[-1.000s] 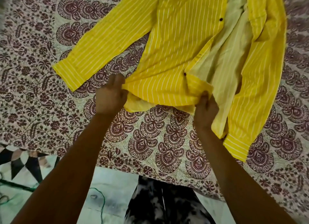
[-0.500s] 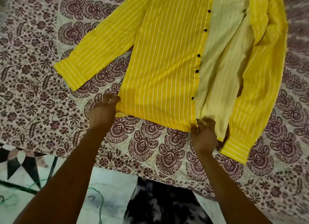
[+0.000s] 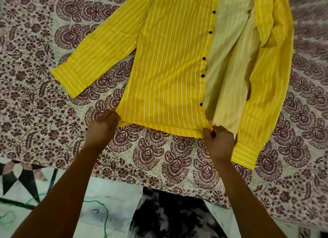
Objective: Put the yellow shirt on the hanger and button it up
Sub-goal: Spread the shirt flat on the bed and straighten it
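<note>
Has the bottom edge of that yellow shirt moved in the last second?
Yes. The yellow shirt was bunched up at its hem; both hands have pulled it flat and nearer the person, further down the patterned bedsheet.
</note>
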`<state>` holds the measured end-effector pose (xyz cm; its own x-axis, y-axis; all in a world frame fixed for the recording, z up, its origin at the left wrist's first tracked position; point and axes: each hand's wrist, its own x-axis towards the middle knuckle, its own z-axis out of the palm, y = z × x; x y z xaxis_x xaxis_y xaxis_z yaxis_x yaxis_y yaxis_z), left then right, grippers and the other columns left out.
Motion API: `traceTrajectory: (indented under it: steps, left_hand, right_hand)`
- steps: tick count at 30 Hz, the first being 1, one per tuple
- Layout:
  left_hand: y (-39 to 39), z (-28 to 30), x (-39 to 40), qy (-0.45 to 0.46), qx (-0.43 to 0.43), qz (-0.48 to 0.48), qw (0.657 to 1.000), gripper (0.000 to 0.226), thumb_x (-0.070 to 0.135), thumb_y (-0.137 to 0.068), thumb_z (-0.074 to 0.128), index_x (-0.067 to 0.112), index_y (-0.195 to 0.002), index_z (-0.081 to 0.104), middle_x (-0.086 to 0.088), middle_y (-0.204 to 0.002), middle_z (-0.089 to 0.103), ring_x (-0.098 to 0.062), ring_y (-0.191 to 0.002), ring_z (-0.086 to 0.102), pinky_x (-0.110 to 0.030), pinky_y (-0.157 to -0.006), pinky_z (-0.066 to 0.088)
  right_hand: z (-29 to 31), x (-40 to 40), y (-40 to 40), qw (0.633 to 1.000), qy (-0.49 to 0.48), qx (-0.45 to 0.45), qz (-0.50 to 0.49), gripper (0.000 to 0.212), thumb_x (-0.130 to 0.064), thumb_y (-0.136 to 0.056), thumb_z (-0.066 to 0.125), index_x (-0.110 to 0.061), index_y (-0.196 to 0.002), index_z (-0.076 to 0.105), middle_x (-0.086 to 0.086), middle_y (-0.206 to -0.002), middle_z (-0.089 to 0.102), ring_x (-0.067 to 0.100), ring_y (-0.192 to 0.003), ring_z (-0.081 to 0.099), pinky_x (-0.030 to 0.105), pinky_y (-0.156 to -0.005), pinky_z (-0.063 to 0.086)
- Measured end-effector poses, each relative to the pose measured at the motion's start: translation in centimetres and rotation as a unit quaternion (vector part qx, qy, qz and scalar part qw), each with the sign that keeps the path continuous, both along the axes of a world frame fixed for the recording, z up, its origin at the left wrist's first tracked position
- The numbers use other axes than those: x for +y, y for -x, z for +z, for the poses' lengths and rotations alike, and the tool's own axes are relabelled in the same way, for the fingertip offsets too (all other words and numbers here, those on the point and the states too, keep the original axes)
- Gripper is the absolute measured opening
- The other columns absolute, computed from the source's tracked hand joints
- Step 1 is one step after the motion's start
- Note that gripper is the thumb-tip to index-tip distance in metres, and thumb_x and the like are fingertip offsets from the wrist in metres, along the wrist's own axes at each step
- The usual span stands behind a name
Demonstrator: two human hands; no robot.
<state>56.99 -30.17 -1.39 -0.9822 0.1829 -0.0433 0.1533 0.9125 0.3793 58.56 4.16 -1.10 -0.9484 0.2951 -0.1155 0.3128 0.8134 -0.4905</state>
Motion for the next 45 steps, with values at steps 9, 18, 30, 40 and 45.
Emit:
traceTrajectory:
  steps: [9,18,30,40,45]
  left_hand:
    - [-1.0,-1.2,0.5,0.058,-0.088,0.196,0.975,0.018,-0.009,-0.08,0.052,0.0,-0.087,0.066,-0.027,-0.094,0.061,-0.043,-0.065,0.063,-0.049,-0.055,0.053]
    - [0.2,0.1,1.2,0.119,-0.182,0.242,0.946,0.023,0.0,-0.087,0.054,0.005,-0.104,0.067,-0.023,-0.097,0.069,-0.039,-0.085,0.066,-0.047,-0.074,0.053]
    - [11.3,0.8,4.0,0.028,-0.102,0.26,0.96,0.023,0.01,-0.086,0.053,0.016,-0.101,0.07,-0.012,-0.115,0.065,-0.034,-0.089,0.065,-0.038,-0.073,0.05]
    - [30.4,0.7,7.6,-0.053,-0.05,0.216,0.974,0.017,0.016,-0.087,0.052,0.019,-0.094,0.068,-0.012,-0.108,0.064,-0.034,-0.093,0.063,-0.037,-0.069,0.046]
    - [41.1,-1.2,8.4,-0.096,-0.024,0.227,0.969,0.02,0.015,-0.088,0.05,0.019,-0.098,0.068,-0.015,-0.102,0.069,-0.037,-0.097,0.062,-0.038,-0.072,0.047]
  right_hand:
    - [-0.5,-2.6,-1.5,0.957,-0.014,-0.257,0.135,0.033,-0.036,-0.088,0.055,-0.011,-0.11,0.062,0.012,-0.11,0.061,0.031,-0.103,0.059,0.032,-0.074,0.045]
    - [0.1,-3.0,-0.7,0.913,-0.03,-0.357,0.197,0.036,-0.046,-0.087,0.053,-0.017,-0.105,0.063,0.004,-0.109,0.065,0.025,-0.102,0.061,0.028,-0.073,0.043]
    - [2.0,-2.8,9.7,0.974,-0.044,-0.177,0.13,0.03,-0.034,-0.09,0.048,-0.021,-0.064,0.04,0.004,-0.085,0.066,0.026,-0.087,0.062,0.027,-0.06,0.031]
    - [2.1,-4.4,25.9,0.986,-0.06,-0.11,0.109,0.022,-0.035,-0.09,0.048,-0.018,-0.08,0.059,0.0,-0.088,0.067,0.023,-0.088,0.063,0.027,-0.064,0.038]
    - [-0.4,-4.1,34.5,0.995,-0.04,-0.054,0.078,0.021,-0.033,-0.089,0.052,-0.018,-0.102,0.06,0.004,-0.105,0.06,0.024,-0.094,0.061,0.03,-0.068,0.042]
